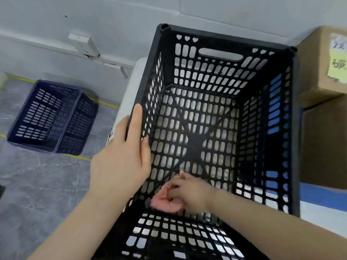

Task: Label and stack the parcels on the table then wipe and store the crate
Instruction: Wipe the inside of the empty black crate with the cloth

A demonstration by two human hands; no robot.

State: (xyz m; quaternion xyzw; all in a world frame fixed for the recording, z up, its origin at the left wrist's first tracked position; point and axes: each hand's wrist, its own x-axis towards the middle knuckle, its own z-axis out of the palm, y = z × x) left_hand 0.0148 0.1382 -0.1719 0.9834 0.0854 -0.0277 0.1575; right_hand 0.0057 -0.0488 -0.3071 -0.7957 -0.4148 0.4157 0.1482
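Hands [120, 162] on crate [225, 35] rim and cloth [165, 202]

The crate [221, 34] is standing on the surface [129, 94], at its left edge. Just to its right, an upper parcel [317, 59] is sitting on a lower parcel [323, 143]. A second crate [47, 117] is sitting on the floor [37, 184], well to the left. The left hand [124, 158] is holding the crate's left wall. The right hand [189, 192] is reaching inside, holding a cloth [165, 201] near the bottom.
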